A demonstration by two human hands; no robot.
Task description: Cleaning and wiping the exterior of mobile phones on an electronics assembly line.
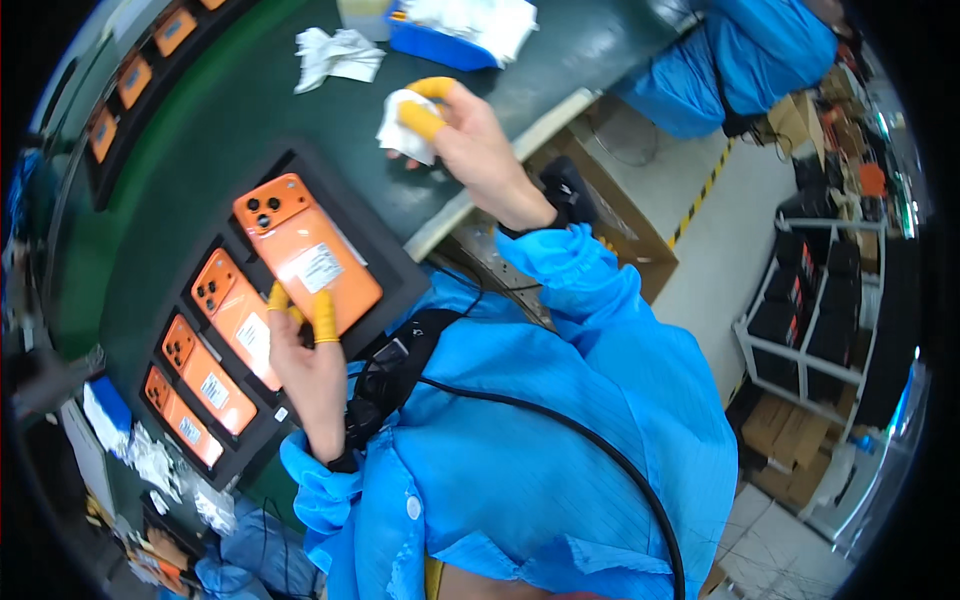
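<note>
Orange phone (308, 252) gripped by left hand (305, 365) over black tray (395, 262) on bench (200, 130); white wipe (404, 128) pinched in right hand (470, 140). Wiping step judged pending; wipe must be brought onto phone back.

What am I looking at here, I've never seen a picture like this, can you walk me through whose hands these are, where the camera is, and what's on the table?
There is no machine here: a person in a blue smock works with bare hands, wearing yellow finger covers. The single picture comes from a wide fisheye camera on that person's head, looking down, which is why straight edges bend near the rim.

The left hand holds an orange phone, back side up, with a white sticker on it. The right hand grips a white wipe above the green table.

On the table sits a black tray with three more orange phones in a row. A second tray of phones lies farther off, beside a crumpled white cloth and a blue box of wipes. Another person in blue is at the top right.
</note>
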